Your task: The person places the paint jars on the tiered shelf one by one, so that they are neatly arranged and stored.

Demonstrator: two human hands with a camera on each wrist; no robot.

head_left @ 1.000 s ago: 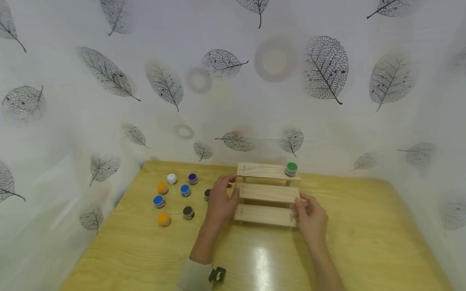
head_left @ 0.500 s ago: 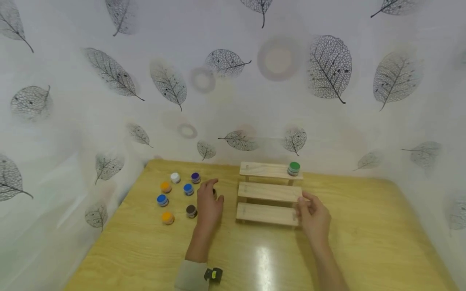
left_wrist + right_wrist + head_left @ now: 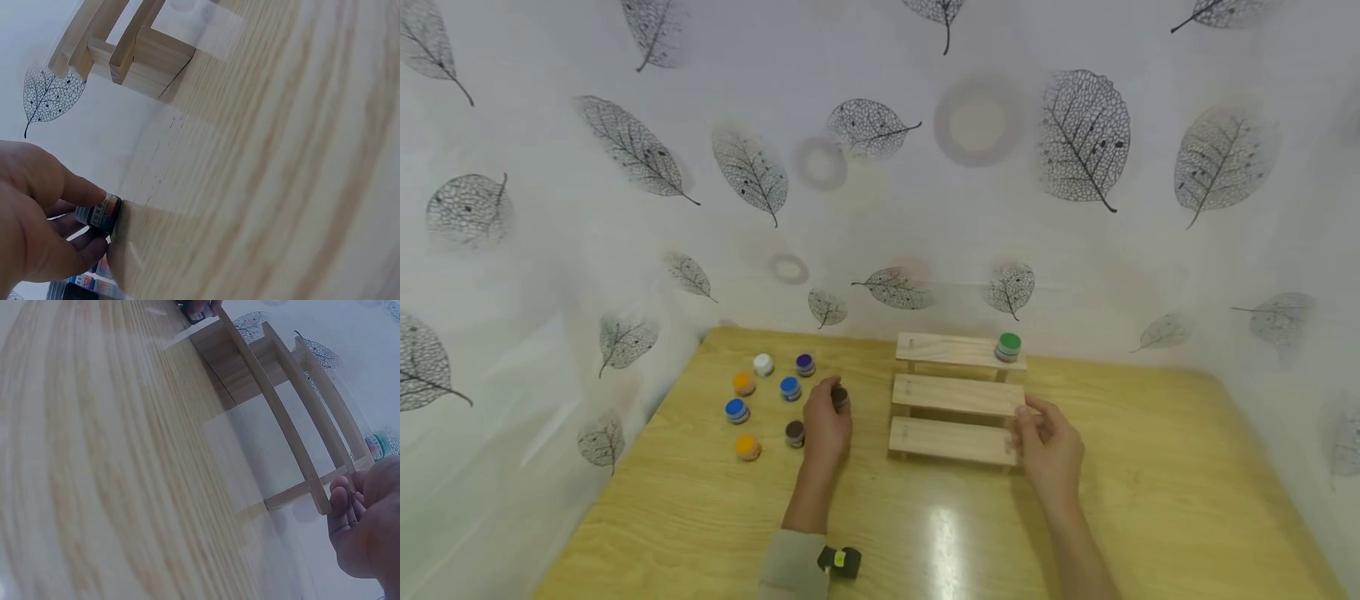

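Note:
In the head view my left hand [image 3: 826, 432] holds a small dark-lidded paint jar [image 3: 841, 399] on the table, left of a three-step wooden rack [image 3: 958, 395]. The left wrist view shows thumb and fingers on opposite sides of that jar [image 3: 105, 212], which has a printed label. At the rack's right end, my right hand [image 3: 1051, 450] pinches the end of the middle step, as the right wrist view also shows, with its fingers [image 3: 339, 501] around the plank. A green-lidded paint jar [image 3: 1008, 347] stands at the right of the top step.
Several more jars stand on the wood-grain table [image 3: 1120, 500] at left: white [image 3: 763, 364], purple [image 3: 805, 364], blue [image 3: 790, 387] and orange [image 3: 747, 447] lids among them. Another dark-lidded jar [image 3: 794, 433] is close by my left wrist. A leaf-patterned sheet [image 3: 880, 208] hangs behind.
My left hand has let go of the rack's left side, moved left, and taken hold of the dark-lidded paint jar. My right hand has stayed at the rack's right end.

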